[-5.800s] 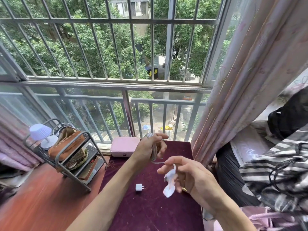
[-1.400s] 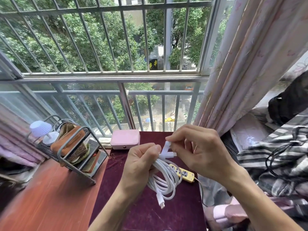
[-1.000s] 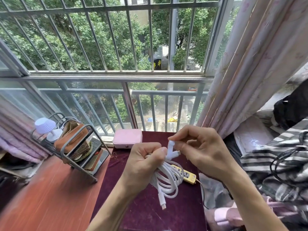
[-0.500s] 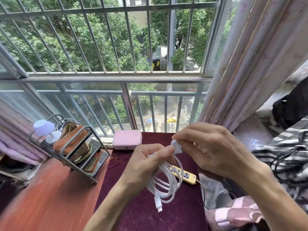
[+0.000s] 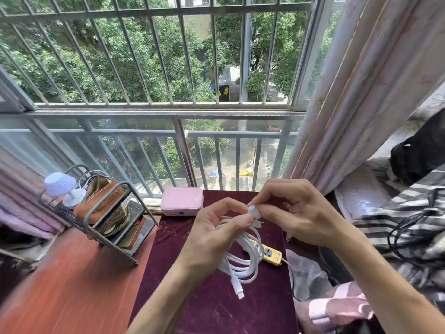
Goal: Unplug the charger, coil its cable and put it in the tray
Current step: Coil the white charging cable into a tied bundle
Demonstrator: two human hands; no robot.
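The left hand (image 5: 212, 237) grips a white cable (image 5: 243, 259) gathered into several loose loops, held above the dark red table (image 5: 212, 307). The loops hang below the fist, and one slim connector end (image 5: 237, 288) dangles lowest. The right hand (image 5: 296, 213) pinches the small white charger (image 5: 254, 211) at the top of the coil, its metal prongs pointing right. A yellow power strip (image 5: 271, 254) lies on the table behind the loops.

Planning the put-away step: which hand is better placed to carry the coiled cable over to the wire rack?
Probably the left hand: it already holds the coiled cable, and the wire rack stands on its side. The right hand only pinches the white charger plug.
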